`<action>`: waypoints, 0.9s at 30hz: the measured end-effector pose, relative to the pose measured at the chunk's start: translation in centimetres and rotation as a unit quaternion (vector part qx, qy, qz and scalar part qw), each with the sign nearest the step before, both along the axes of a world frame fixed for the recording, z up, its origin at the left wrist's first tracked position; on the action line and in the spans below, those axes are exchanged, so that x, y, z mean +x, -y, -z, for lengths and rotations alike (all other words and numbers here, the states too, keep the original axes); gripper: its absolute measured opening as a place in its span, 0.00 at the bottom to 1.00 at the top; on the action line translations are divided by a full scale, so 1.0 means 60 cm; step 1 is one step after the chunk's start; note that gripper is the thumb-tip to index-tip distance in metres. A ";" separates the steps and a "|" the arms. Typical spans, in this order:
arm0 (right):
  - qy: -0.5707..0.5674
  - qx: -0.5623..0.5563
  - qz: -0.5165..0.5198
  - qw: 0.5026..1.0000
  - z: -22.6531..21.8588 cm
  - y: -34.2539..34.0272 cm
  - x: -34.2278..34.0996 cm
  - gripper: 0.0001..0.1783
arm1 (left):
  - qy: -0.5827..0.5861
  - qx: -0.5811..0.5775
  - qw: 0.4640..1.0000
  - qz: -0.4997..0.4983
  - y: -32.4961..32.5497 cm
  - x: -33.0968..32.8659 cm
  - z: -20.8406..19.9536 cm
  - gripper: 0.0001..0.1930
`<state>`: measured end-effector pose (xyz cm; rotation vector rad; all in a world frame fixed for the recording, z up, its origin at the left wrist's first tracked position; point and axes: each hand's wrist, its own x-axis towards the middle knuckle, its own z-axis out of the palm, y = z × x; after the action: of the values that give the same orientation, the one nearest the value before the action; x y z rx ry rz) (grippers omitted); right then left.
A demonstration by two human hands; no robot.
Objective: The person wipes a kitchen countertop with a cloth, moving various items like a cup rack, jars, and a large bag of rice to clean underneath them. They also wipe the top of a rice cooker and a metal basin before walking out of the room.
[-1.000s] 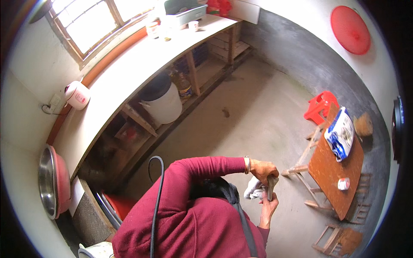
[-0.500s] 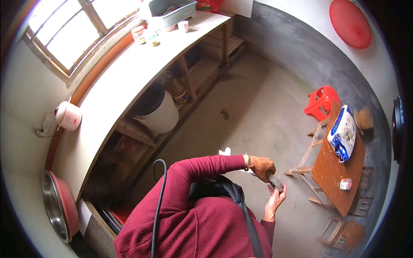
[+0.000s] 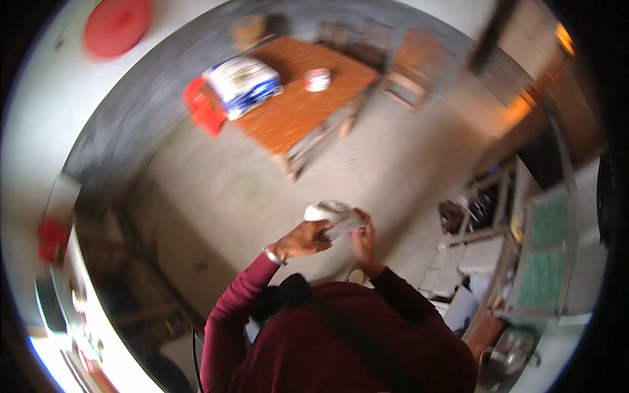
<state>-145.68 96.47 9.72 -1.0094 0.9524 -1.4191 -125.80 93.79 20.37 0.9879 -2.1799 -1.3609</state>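
Observation:
Both hands meet in front of my chest around a grey, elongated thing (image 3: pixel 342 228), perhaps folded cloth; blur hides its kind. My left hand (image 3: pixel 303 240), with a silvery bracelet at the wrist, is closed on its left end. At the other end, the fingers of my right hand (image 3: pixel 363 238) grip it. Just beyond my left fingers shows a pale, rounded thing (image 3: pixel 320 211); I cannot tell whether it joins the grey piece or lies behind it.
Ahead stands a brown wooden table (image 3: pixel 301 118) bearing a white-and-blue bag (image 3: pixel 244 82) and a small tub (image 3: pixel 318 80). A red stool (image 3: pixel 202 108) and wooden chair (image 3: pixel 414 69) flank it. Left is a white counter (image 3: pixel 108 321); right, a green-panelled cabinet (image 3: pixel 540 255).
My view has swung to the right, bringing the table ahead and the counter to the left edge. Both hands still hold the grey thing, now nearer the picture's middle.

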 end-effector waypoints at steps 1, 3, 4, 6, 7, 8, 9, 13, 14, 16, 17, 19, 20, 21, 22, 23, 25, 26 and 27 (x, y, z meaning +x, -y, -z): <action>0.012 0.034 0.045 0.998 0.003 0.000 -0.025 0.26 | 0.032 -0.004 0.999 0.020 0.018 -0.040 -0.004 0.15; 0.024 0.191 0.059 0.980 -0.009 -0.012 -0.088 0.27 | 0.015 0.023 0.999 0.035 0.038 -0.114 -0.007 0.14; 0.009 0.223 0.066 0.972 -0.026 -0.013 -0.118 0.26 | 0.012 0.043 0.998 0.041 0.048 -0.152 -0.009 0.14; -0.012 0.217 0.095 0.972 -0.022 -0.020 -0.189 0.23 | -0.008 0.046 0.997 0.055 0.067 -0.224 0.010 0.13; -0.040 0.194 0.115 0.973 0.023 -0.031 -0.224 0.21 | -0.015 0.028 0.998 0.060 0.067 -0.252 0.022 0.13; -0.069 0.171 0.133 0.974 0.074 -0.029 -0.263 0.20 | -0.022 0.008 0.998 0.063 0.077 -0.283 0.025 0.13; -0.101 0.147 0.150 0.972 0.099 -0.031 -0.301 0.18 | -0.031 -0.012 0.997 0.065 0.087 -0.316 0.026 0.13; -0.166 0.031 0.249 0.954 0.057 -0.030 -0.400 0.10 | -0.055 -0.086 0.993 0.053 0.123 -0.409 0.035 0.12; -0.135 0.040 0.303 0.942 0.014 -0.030 -0.404 0.06 | -0.031 -0.072 0.996 0.051 0.136 -0.428 0.039 0.13; -0.137 0.131 0.221 0.957 -0.012 -0.040 -0.451 0.06 | -0.027 -0.079 0.994 0.073 0.170 -0.466 0.046 0.13; -0.133 0.177 0.177 0.959 -0.013 -0.041 -0.470 0.05 | -0.023 -0.083 0.993 0.084 0.189 -0.485 0.051 0.13; -0.104 0.150 0.205 0.961 -0.009 -0.031 -0.488 0.05 | 0.005 -0.056 0.993 0.108 0.231 -0.523 0.060 0.15; -0.100 0.159 0.213 0.959 -0.024 -0.023 -0.492 0.06 | 0.029 -0.048 0.991 0.125 0.253 -0.537 0.060 0.15; -0.096 0.168 0.220 0.956 -0.038 -0.012 -0.498 0.06 | 0.054 -0.041 0.988 0.141 0.276 -0.553 0.061 0.16; -0.112 0.188 0.230 0.948 -0.047 -0.002 -0.511 0.07 | 0.060 -0.040 0.984 0.160 0.298 -0.573 0.071 0.15; -0.105 0.168 0.246 0.949 -0.041 0.014 -0.529 0.08 | 0.049 -0.045 0.980 0.185 0.326 -0.597 0.084 0.15; -0.090 0.130 0.280 0.947 -0.026 0.045 -0.559 0.09 | 0.029 -0.050 0.969 0.239 0.384 -0.646 0.112 0.14; -0.097 0.166 0.282 0.940 -0.022 0.062 -0.582 0.10 | 0.027 -0.056 0.962 0.266 0.415 -0.675 0.124 0.13; -0.105 0.150 0.294 0.938 -0.020 0.083 -0.609 0.10 | 0.008 -0.060 0.958 0.280 0.448 -0.707 0.136 0.14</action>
<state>-182.19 91.50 10.93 -0.6764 1.6747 -1.5929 -168.23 66.92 12.24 0.3387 -2.6388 -1.4166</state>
